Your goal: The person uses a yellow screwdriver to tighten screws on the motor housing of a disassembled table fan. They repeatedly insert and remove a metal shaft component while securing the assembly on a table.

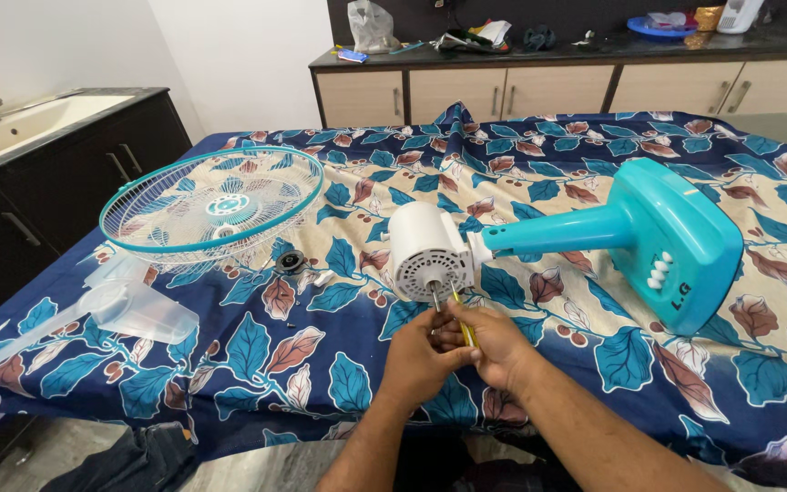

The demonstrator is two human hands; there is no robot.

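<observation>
- While both hands meet at the near edge of the bed, the head view takes in a dismantled table fan laid out on a blue leaf-print bedsheet (539, 155).
- Left hand (418, 357): fingers curled in towards the right hand, touching it; whether it grips anything of its own cannot be told.
- Right hand (495, 346): clenched around a yellow-handled screwdriver (463, 321), whose tip points up at the motor face.
- White motor housing (427, 251): lies on its side mid-sheet, vented face towards the hands, with a bare metal shaft (435, 296) sticking out just above the fingers.
- Turquoise stand and base (662, 239): joined to the motor, lying to the right, white push-buttons facing the viewer.
- Fan guard (211, 202): white wire grille with turquoise rim, flat on the sheet, well left of the motor.
- Clear fan blade (125, 305): lies at the left edge, below the guard.
- Small black round part (290, 261): sits between guard and motor.
- Sink (20, 123): set in a dark counter, far left.
- Cabinet (539, 87): beige doors, cluttered dark top, behind the bed.
</observation>
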